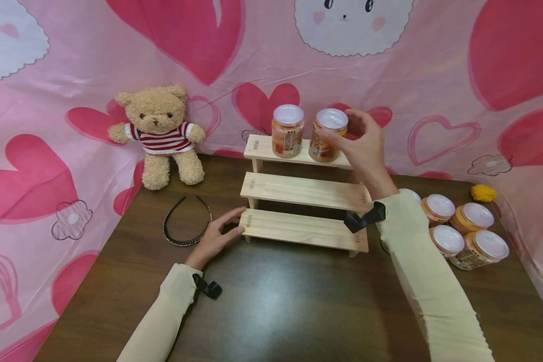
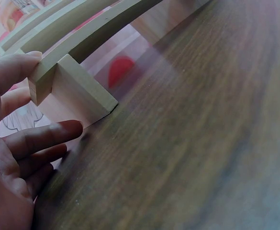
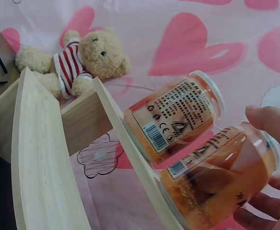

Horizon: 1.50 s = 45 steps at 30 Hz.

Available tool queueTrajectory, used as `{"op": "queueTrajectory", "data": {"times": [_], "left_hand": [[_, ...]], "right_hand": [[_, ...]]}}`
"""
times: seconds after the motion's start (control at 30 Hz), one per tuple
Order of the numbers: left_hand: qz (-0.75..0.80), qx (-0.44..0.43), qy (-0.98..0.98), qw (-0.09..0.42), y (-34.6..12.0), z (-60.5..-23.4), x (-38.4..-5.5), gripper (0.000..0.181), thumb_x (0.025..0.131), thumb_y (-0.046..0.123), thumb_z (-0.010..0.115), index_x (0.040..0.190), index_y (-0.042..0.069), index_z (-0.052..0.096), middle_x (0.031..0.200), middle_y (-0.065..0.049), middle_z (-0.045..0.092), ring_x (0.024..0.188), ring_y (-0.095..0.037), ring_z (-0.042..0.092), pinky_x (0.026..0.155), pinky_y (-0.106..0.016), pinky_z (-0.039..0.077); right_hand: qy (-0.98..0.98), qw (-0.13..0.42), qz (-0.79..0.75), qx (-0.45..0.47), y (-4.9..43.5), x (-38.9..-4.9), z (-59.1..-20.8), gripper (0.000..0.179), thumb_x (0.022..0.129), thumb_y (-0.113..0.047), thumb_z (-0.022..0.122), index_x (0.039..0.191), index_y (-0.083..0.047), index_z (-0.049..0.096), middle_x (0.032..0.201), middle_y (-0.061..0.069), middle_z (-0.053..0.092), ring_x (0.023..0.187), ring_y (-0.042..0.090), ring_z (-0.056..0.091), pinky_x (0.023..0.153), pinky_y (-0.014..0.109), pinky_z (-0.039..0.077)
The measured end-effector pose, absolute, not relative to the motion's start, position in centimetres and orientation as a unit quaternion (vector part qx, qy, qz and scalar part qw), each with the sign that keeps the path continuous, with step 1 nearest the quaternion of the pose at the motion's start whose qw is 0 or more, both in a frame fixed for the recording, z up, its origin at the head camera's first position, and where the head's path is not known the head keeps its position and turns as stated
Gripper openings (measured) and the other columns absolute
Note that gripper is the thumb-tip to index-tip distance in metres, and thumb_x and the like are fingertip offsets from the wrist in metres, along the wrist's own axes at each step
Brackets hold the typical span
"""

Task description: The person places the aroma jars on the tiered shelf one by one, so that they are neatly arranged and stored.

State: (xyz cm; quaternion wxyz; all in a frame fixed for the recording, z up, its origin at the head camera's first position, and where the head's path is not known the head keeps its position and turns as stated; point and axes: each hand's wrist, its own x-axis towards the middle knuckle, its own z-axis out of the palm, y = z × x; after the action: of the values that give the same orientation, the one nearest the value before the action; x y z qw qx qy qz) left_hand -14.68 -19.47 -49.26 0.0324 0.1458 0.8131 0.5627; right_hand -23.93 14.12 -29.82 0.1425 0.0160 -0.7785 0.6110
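Observation:
A jar of orange fruit (image 1: 324, 146) with a clear lid stands on the top step of a tiered wooden shelf (image 1: 303, 229). My right hand (image 1: 366, 146) holds this jar from its right side, thumb toward the front and fingers behind. In the right wrist view the jar's base (image 3: 178, 211) is at the step's surface. A second, similar jar (image 1: 287, 133) stands upright just to its left. My left hand (image 1: 214, 239) grips the left end of the lowest step, thumb and index finger at its corner; the other fingers stretch out below the board (image 2: 39, 79).
Several more jars (image 1: 448, 240) stand on the table right of the shelf, partly behind the right sleeve. A teddy bear (image 1: 160, 136) sits back left, a black headband (image 1: 185, 241) before it. Yellow yarn (image 1: 482, 192) lies back right. A pink heart cloth (image 1: 271, 65) hangs behind.

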Motion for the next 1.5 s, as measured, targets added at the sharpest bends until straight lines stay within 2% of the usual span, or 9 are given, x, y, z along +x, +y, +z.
{"op": "queueTrajectory", "data": {"times": [0.17,0.27,0.4,0.53,0.7,0.87,1.07,1.3,1.5], "left_hand": [[0.559,0.153,0.814,0.028,-19.4,-49.4,-14.8,0.051,0.097,0.016,0.066,0.146,0.017,0.053,0.134,-0.014,0.064,0.121,-0.025,0.057,0.110,-0.054,0.034],[0.556,0.153,0.817,0.027,-19.4,-49.5,-14.8,0.051,0.097,0.016,0.065,0.147,0.018,0.053,0.136,-0.014,0.063,0.122,-0.024,0.057,0.109,-0.054,0.036],[0.559,0.148,0.815,0.030,-19.4,-49.3,-14.7,0.051,0.097,0.017,0.066,0.146,0.018,0.053,0.137,-0.013,0.063,0.122,-0.024,0.057,0.109,-0.054,0.036],[0.563,0.143,0.813,0.032,-19.4,-49.2,-14.6,0.050,0.097,0.017,0.067,0.145,0.019,0.054,0.136,-0.013,0.063,0.121,-0.020,0.057,0.109,-0.051,0.037],[0.561,0.143,0.815,0.029,-19.4,-49.3,-14.7,0.050,0.097,0.016,0.066,0.146,0.017,0.054,0.136,-0.012,0.063,0.119,-0.013,0.057,0.108,-0.045,0.038],[0.561,0.142,0.815,0.030,-19.4,-49.4,-14.8,0.050,0.097,0.014,0.066,0.145,0.016,0.054,0.137,-0.012,0.063,0.120,-0.015,0.057,0.109,-0.048,0.036],[0.564,0.130,0.814,0.039,-19.3,-49.2,-14.8,0.052,0.096,0.010,0.065,0.147,0.013,0.052,0.138,-0.016,0.062,0.120,-0.015,0.055,0.112,-0.052,0.032],[0.563,0.135,0.814,0.051,-18.8,-46.3,-13.7,0.051,0.097,0.011,0.065,0.145,0.006,0.052,0.134,-0.019,0.063,0.114,0.001,0.055,0.112,-0.051,0.032],[0.566,0.130,0.812,0.054,-19.1,-48.2,-14.5,0.052,0.097,0.010,0.065,0.147,0.009,0.051,0.135,-0.020,0.062,0.114,0.005,0.053,0.112,-0.053,0.032]], "right_hand": [[-0.778,0.160,0.607,0.027,14.8,-23.3,-29.5,0.065,0.080,-0.024,0.084,0.136,-0.008,0.055,0.127,0.006,0.064,0.117,0.014,0.059,0.108,0.036,0.046],[-0.772,0.170,0.611,0.033,15.4,-22.8,-29.3,0.063,0.080,-0.023,0.085,0.134,-0.009,0.057,0.121,0.001,0.065,0.116,0.014,0.058,0.105,0.031,0.046],[-0.754,0.183,0.630,0.041,16.0,-22.2,-29.4,0.057,0.078,-0.020,0.087,0.128,-0.015,0.061,0.112,-0.009,0.065,0.114,0.014,0.058,0.089,0.021,0.046],[-0.749,0.188,0.634,0.042,16.7,-21.4,-29.7,0.053,0.079,-0.018,0.086,0.126,-0.019,0.061,0.113,-0.012,0.065,0.113,0.010,0.059,0.087,0.018,0.048],[-0.759,0.187,0.623,0.025,17.5,-20.4,-30.0,0.052,0.081,-0.018,0.084,0.128,-0.019,0.061,0.116,-0.013,0.064,0.115,0.008,0.059,0.094,0.023,0.048],[-0.776,0.193,0.600,0.009,18.2,-19.1,-30.6,0.052,0.082,-0.019,0.083,0.130,-0.020,0.061,0.118,-0.013,0.065,0.116,0.006,0.059,0.098,0.025,0.048],[-0.781,0.216,0.586,0.000,19.5,-17.6,-31.6,0.053,0.081,-0.015,0.084,0.129,-0.019,0.063,0.119,-0.010,0.067,0.117,0.010,0.061,0.094,0.019,0.050],[-0.744,0.246,0.621,0.010,21.2,-16.3,-33.0,0.050,0.079,0.000,0.082,0.125,-0.010,0.065,0.113,-0.009,0.070,0.107,0.006,0.066,0.085,0.012,0.052],[-0.708,0.263,0.655,0.000,22.9,-14.9,-34.4,0.049,0.077,0.006,0.080,0.123,-0.005,0.066,0.111,-0.002,0.071,0.104,0.010,0.066,0.087,0.012,0.051]]}}
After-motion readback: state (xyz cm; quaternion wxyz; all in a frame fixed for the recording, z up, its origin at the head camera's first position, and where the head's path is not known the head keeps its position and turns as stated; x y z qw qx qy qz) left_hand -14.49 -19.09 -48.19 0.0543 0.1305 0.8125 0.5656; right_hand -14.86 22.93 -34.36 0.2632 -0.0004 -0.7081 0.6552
